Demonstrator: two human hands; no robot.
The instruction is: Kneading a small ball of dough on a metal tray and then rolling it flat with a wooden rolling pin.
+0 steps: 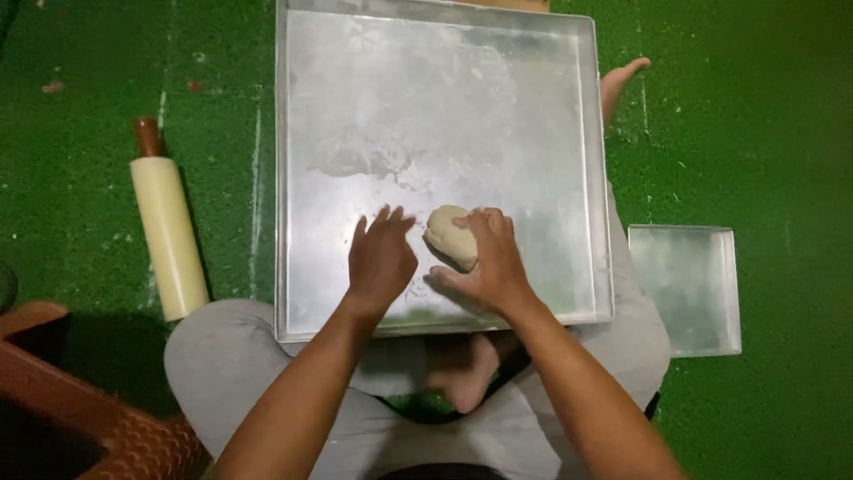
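A beige lump of dough (pixel 447 233) lies near the front middle of a large square metal tray (pixel 355 98). My right hand (pixel 490 262) covers the dough's right side, fingers curled over it. My left hand (pixel 380 256) rests flat on the floury tray floor just left of the dough, fingers together and pointing away from me, holding nothing. The tray sits across my crossed legs.
A cream rolling pin (pixel 167 234) with a brown handle lies on the green mat left of the tray. A smaller square metal pan (pixel 689 284) sits at the right. A brown object (pixel 53 391) fills the lower left corner. My foot (pixel 619 82) shows beyond the tray's right edge.
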